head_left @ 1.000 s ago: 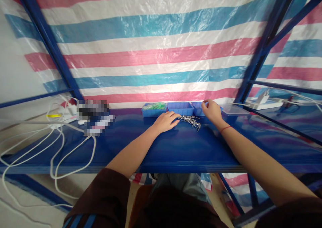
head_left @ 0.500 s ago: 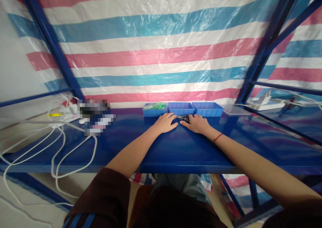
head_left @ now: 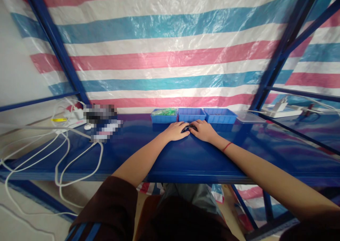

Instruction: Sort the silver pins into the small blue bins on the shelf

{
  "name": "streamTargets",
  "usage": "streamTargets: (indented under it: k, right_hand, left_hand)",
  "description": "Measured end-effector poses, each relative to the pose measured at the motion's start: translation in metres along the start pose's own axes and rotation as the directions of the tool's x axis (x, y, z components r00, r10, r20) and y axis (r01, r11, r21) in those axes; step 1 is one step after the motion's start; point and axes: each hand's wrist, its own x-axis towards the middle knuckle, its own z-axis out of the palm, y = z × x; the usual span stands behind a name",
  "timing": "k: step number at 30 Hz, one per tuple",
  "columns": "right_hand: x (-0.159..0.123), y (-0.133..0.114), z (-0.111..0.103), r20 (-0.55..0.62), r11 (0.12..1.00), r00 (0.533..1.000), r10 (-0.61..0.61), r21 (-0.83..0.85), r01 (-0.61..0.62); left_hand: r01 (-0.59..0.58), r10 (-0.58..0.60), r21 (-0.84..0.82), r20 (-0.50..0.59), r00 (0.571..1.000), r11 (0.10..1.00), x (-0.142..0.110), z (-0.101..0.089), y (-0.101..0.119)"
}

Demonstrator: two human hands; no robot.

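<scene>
A small pile of thin, shiny metal pieces (head_left: 189, 127), like nails or screws, lies on the blue table and is mostly hidden by my hands. Against its left side, my left hand (head_left: 176, 131) rests on the tabletop with curved, outstretched fingers. My right hand (head_left: 203, 130), with a red string on its wrist, cups the pile from the right, fingers likewise extended. The thumbs nearly meet in front of the pile. Just behind stand three blue bins: the left bin (head_left: 164, 119) holds green plastic-wrapped stuff, the middle bin (head_left: 191, 115) shows bare walls, and the right bin (head_left: 221, 118) has small metal bits at its bottom.
A clear plastic lid (head_left: 251, 117) lies right of the bins. White cables (head_left: 99, 159) loop over the table's left end beside a blurred-out object (head_left: 102, 122). A white power strip (head_left: 284, 110) sits at the far right. Blue frame posts (head_left: 281, 53) and striped sheeting (head_left: 170, 56) enclose the table.
My right hand came down from the right bin to the table, then moved left against the metal pieces. The pile is now bunched more tightly between both hands; my left hand stayed nearly still.
</scene>
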Motion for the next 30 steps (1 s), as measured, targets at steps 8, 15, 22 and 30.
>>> streamTargets:
  k: [8,15,22,30]
  right_hand:
    - [0.007,0.006,0.005,-0.094,0.982,0.992,-0.088,0.16,0.103]
    - [0.025,0.026,0.003,-0.374,0.981,0.91,-0.178,0.003,0.193]
    - [0.03,0.035,0.007,-0.228,0.996,0.97,-0.08,-0.059,0.069]
    - [0.028,0.034,0.007,-0.239,0.994,0.966,-0.101,0.006,0.106]
  left_hand:
    - [-0.064,0.064,0.017,-0.047,0.997,0.998,-0.001,-0.003,0.003]
    - [-0.045,0.046,0.016,-0.057,0.997,0.999,-0.001,0.0,0.006]
    - [-0.032,0.032,-0.006,-0.043,0.999,0.999,0.0,0.0,0.007]
    - [-0.022,0.021,-0.011,-0.017,1.0,1.0,-0.002,-0.003,0.008]
